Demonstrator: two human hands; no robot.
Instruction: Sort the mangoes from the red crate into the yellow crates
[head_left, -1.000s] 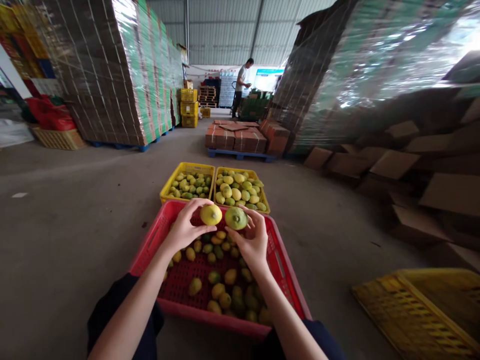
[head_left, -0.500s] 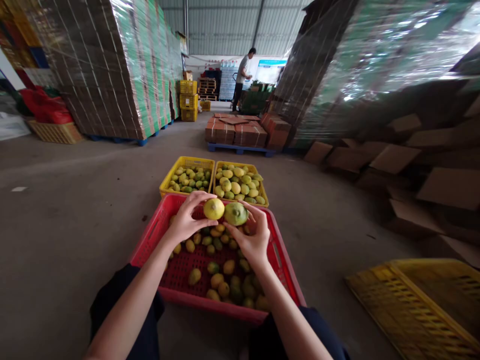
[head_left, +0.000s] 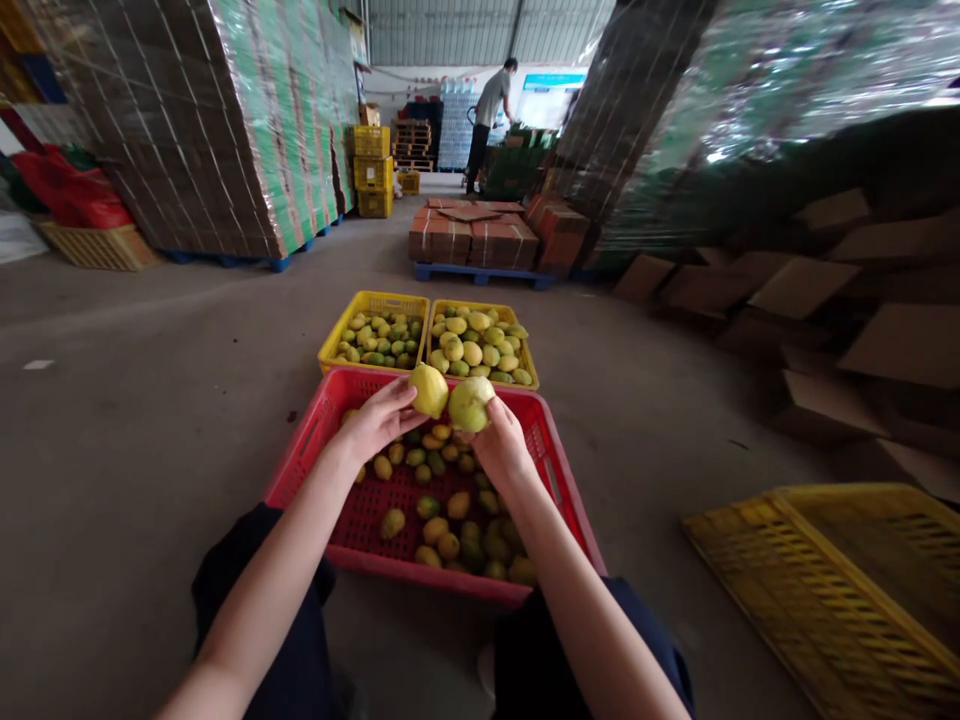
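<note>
My left hand is closed on a yellow lemon, which it holds by the left side. Close beside it, a paler greenish-yellow lemon is gripped in my right hand. Both lemons are held up over the far part of a red plastic crate. Inside that crate lie several loose lemons, yellow and green, partly hidden by my forearms. Just beyond it stand a left yellow crate and a right yellow crate, side by side and both filled with lemons.
An empty-looking yellow crate sits tilted at the lower right. Flattened cartons are heaped on the right. Ahead, brown boxes rest on a blue pallet. Wrapped stacks rise on both sides, and a person stands at the back.
Both hands have turned the lemons, so other sides of them show, and have risen slightly in view. The person at the back now bends forward. The camera has tilted a little downward.
</note>
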